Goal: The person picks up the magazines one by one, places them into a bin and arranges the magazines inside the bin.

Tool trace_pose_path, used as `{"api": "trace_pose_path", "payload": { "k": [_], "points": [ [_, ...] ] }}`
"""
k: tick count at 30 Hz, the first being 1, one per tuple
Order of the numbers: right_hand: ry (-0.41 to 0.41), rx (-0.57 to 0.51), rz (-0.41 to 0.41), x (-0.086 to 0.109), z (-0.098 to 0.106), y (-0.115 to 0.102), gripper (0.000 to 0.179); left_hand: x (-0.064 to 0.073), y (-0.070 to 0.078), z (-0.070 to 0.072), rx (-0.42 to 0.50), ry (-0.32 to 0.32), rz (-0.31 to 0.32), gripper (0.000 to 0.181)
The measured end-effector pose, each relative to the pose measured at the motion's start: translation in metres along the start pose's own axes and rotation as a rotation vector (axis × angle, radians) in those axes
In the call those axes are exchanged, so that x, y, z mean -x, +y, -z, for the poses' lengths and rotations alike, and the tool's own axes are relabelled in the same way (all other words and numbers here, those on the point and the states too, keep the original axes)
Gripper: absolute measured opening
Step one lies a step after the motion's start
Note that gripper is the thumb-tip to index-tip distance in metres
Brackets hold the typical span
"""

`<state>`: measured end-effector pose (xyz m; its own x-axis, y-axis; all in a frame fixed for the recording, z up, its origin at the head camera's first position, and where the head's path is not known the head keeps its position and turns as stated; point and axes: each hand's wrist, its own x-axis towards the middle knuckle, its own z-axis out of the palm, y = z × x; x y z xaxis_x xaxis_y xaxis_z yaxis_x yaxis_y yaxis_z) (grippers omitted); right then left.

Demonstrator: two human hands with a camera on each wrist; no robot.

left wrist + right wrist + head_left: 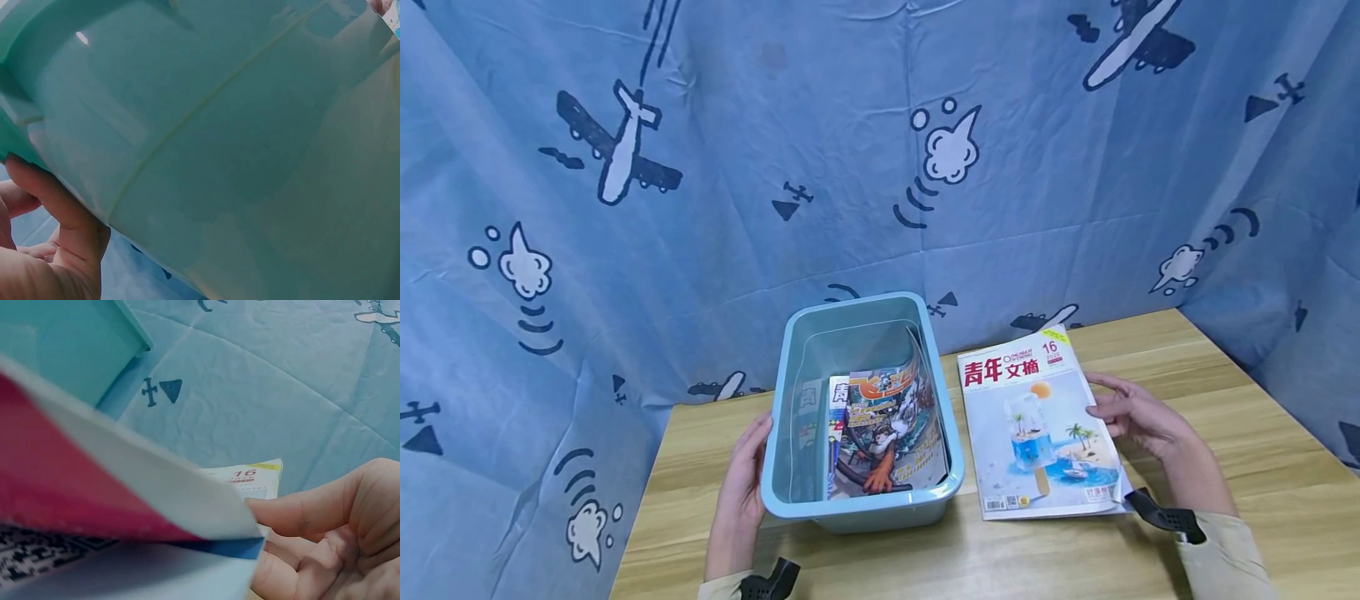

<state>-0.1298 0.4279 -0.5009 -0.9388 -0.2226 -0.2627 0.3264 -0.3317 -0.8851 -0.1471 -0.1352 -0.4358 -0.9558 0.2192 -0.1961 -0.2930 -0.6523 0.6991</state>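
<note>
A light blue plastic bin [880, 504] stands on the wooden table with magazines [887, 442] inside, the front one bent along the right wall. My left hand [750, 467] rests against the bin's left outer side, fingers just under the rim; in the left wrist view the bin's wall [219, 156] fills most of the picture. Right of the bin lies a white magazine [1000, 454] with red title characters and an ice-pop picture. At its right edge my right hand [1138, 417] pinches it, thumb on top and fingers beneath. The pages' lower corner [144, 450] lifts and curls in the right wrist view.
The wooden table [1210, 375] extends to the right of the magazine and in front of the bin. A blue curtain [850, 150] printed with planes and clouds hangs right behind the table and along both sides.
</note>
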Motion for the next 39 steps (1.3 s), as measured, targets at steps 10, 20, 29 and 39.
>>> {"api": "trace_pose_path", "payload": {
  "k": [10,20,29,39],
  "points": [
    [-0.036,-0.064,0.044,0.007,-0.002,-0.007,0.057,0.000,-0.002,0.001,-0.130,0.001,-0.026,0.017],
    [-0.042,-0.095,0.062,0.009,-0.002,-0.010,0.059,0.000,-0.003,0.001,-0.127,0.005,-0.026,0.017],
    [-0.043,-0.121,0.073,0.011,-0.002,-0.012,0.058,0.001,-0.002,0.001,-0.090,-0.042,-0.036,0.018],
    [-0.029,-0.130,0.078,0.012,-0.003,-0.013,0.058,0.001,-0.001,0.001,-0.079,-0.055,-0.026,0.019]
  ]
}}
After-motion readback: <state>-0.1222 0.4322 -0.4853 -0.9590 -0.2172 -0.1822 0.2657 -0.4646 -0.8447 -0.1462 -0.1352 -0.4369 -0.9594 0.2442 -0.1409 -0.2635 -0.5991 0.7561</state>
